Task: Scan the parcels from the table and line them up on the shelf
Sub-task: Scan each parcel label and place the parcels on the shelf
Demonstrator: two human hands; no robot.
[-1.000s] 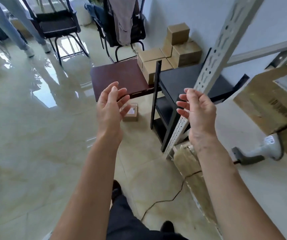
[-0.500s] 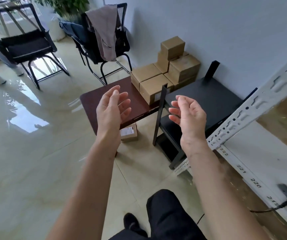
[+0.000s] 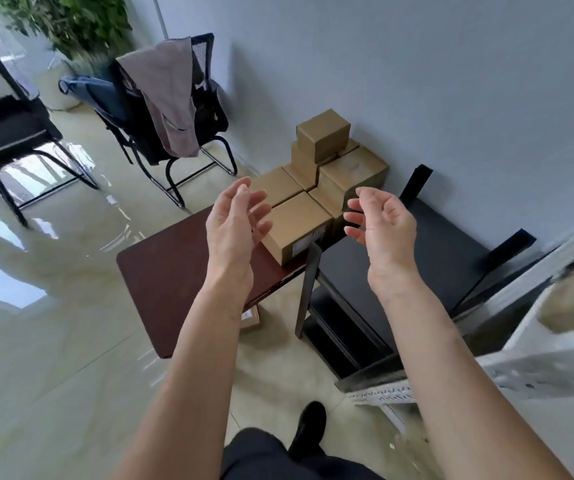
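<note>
nearest, at the lower right, a white perforated shelf (image 3: 555,372) frame cuts in, blurred, with something brown and unclear lying on it. past it stands a low black rack (image 3: 427,258) with a bare top tier and a lower tier beneath.

both forearms reach forward from the bottom edge, bare, roughly side by side. the left hand (image 3: 233,230) is raised over the dark red-brown worktop (image 3: 174,268), palm turned inward toward the other hand, its fingers (image 3: 259,211) spread and loosely curved — released, grasping nothing. the right hand (image 3: 381,225) is raised over the near left corner of the black rack, palm facing left, its fingers (image 3: 355,216) curled a little and apart, likewise empty. the two palms face each other with a gap between them, and through that gap the nearest of the parcels shows.

the parcels (image 3: 313,188) — plain brown cardboard boxes — sit clustered at the far right end of the worktop, against the grey wall. the closest box (image 3: 296,226) carries a label on its near side; behind it the others are stacked, one small box (image 3: 323,133) topmost. one more small box (image 3: 251,317) lies on the glossy floor under the worktop's edge, partly hidden by the left forearm.

farther back, a black chair (image 3: 161,109) has a grey-pink garment (image 3: 168,98) draped over its back, a second chair (image 3: 5,133) stands at the left, and a leafy plant (image 3: 67,22) fills the far corner.
</note>
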